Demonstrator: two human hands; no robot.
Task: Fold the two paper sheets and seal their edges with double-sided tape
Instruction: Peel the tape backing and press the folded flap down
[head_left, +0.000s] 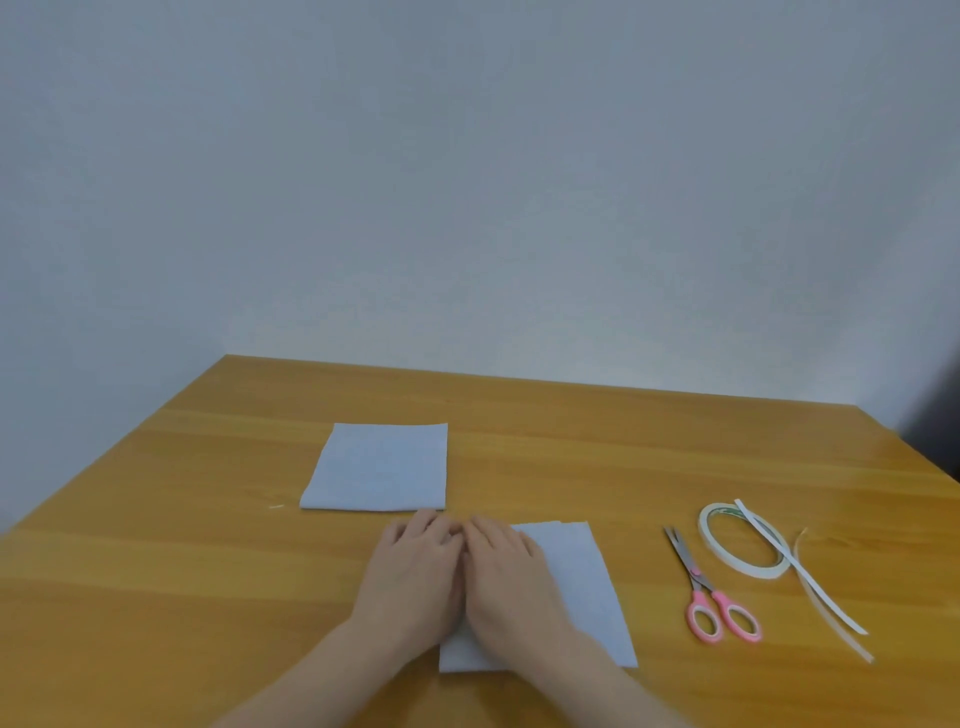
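Head view: wooden surface (208, 519) against a pale wall (467, 156).

Near the front edge, a folded sheet (582, 587) of pale paper, lying flat, its long side running away from the camera. On its left part, 2 hands side by side, touching along the inner edges: left hand (415, 577) palm down with fingers straight, covering the sheet's left border and reaching partly onto bare wood; right hand (506, 571) palm down, fingers straight and flat on the paper. Both spread and pressing down, pinching nothing. Forearms entering from the bottom edge.

Beyond the folded sheet and a little to its left, a second folded sheet (379, 467), flat, close to the fingertips of the left hand but apart from the first sheet. Whether its edges are taped: cannot tell.

To the right of the folded sheet, well apart from it, pink-handled scissors (709, 592), blades slightly parted and pointing away from the camera. Just right of the scissors, a tape roll (740, 540) lying flat. Across the roll's right side, a white strip (810, 577) running diagonally toward the front right; beside that, a second, paler strip (831, 618), curved and partly under the first.

Left of the second folded sheet's near corner, a tiny white scrap (275, 506), too small to identify.
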